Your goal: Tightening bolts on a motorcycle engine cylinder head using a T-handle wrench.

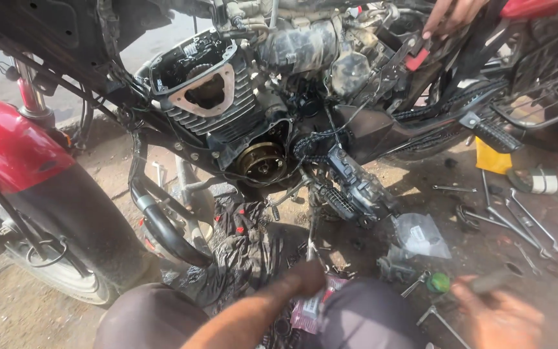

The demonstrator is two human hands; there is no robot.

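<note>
Tool handle, dark and blurred, is seen gripped in the right hand at the lower right, the fingers curled closed around it; its working end cannot be made out, and what kind of tool it is cannot be told. Just left of that hand a small green cap-like piece and a few spanners are seen on the dirt. The left hand is stretched forward low in the middle, between the knees; it is blurred and its fingers are turned down and away, so whether they are spread or closed cannot be told, nor whether anything is touched. Just beneath it a pink and white packet is partly covered, and to its left a crumpled black plastic sheet lies under the engine. Further out, a stripped motorcycle engine with its finned cylinder open is seen, with a brass-coloured round part below it and a loose chain beside that. A red front mudguard and tyre are cut off at the left. More spanners and a clear plastic bag lie to the right. Another person's hand is cut off at the top edge.
</note>
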